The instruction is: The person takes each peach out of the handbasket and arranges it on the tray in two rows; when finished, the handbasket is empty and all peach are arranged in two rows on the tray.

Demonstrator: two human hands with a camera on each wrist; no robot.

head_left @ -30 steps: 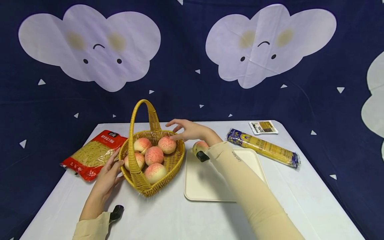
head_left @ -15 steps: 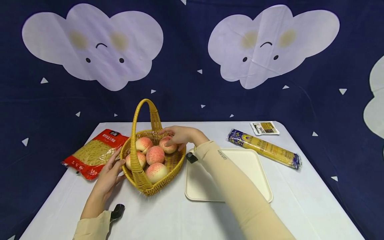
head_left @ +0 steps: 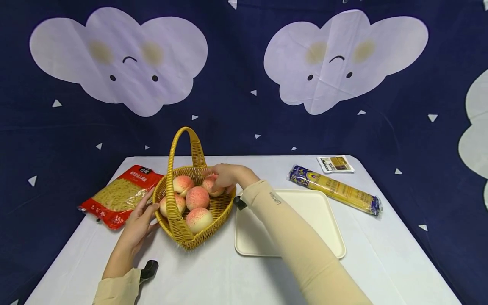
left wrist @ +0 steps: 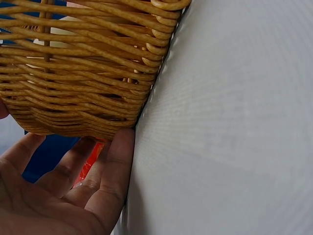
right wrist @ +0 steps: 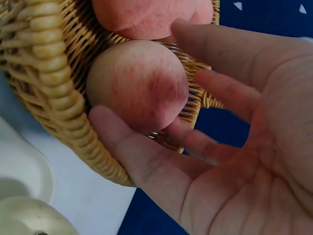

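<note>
A yellow wicker basket (head_left: 225, 209) with a tall handle holds several pink and cream peaches (head_left: 197, 198). My left hand (head_left: 134, 228) rests against the basket's left side, its fairly straight fingers touching the outer weave; the left wrist view shows the fingertips (left wrist: 122, 139) under the wicker. Inside the basket's far right part, my right hand (head_left: 230, 176) has thumb and fingers round a peach (right wrist: 139, 85), with a gap to the palm. Another peach (right wrist: 159, 17) lies beside it. Behind the right sleeve is a cream tray (head_left: 316, 220); a pale peach (right wrist: 32, 218) shows near it in the right wrist view.
A red bag of pasta (head_left: 122, 195) lies left of the basket. Toward the back right are a long pack of spaghetti (head_left: 335, 189) and a small flat packet (head_left: 335, 164). A dark blue cloth with clouds (head_left: 236, 127) hangs behind the white table (head_left: 183, 275).
My right hand has moved left and down into the basket, and its fingers have come round a peach there. The left hand stays against the basket.
</note>
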